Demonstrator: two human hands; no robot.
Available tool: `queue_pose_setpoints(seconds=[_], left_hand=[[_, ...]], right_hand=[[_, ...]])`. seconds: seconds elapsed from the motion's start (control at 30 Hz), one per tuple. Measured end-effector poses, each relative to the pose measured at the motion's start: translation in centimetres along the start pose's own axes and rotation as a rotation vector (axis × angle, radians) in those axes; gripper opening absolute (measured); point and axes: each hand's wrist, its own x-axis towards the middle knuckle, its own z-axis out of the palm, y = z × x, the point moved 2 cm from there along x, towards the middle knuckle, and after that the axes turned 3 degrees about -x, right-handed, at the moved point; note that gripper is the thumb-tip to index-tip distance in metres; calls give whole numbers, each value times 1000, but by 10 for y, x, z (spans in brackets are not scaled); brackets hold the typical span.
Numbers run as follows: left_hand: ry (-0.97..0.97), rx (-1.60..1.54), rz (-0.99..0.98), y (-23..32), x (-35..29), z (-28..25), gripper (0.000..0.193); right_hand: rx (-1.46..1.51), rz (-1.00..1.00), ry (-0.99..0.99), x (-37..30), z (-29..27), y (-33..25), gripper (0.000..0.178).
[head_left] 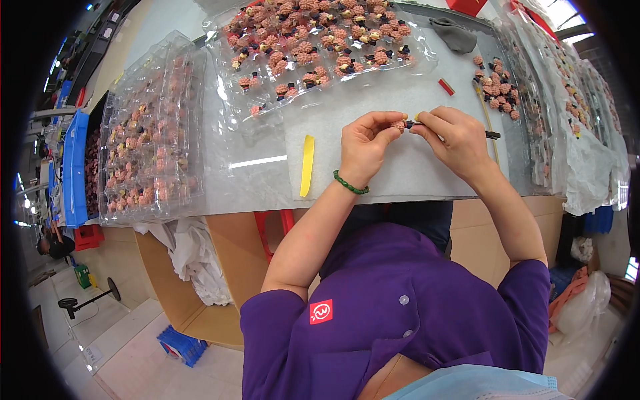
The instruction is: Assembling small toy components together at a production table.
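Head: figurine partly behind left fingers

Two hands at centre, one slim dark tool, one yellow strip, one green bracelet, one grey cloth

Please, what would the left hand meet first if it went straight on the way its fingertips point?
Probably the right hand, with the slim dark tool it holds; depth is unclear.

A bright window shows upper right, pale floor below the grey worktable.
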Motion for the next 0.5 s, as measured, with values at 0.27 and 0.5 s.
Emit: queue_pose_setpoints(seconds=[0.27,0.5], left_hand=[[-7,3,-2,0,0,0,22],[-9,-4,1,0,0,0,22]], right_hand=[[74,89,-37,0,1,2,16],[93,56,-34,-1,2,5,15]])
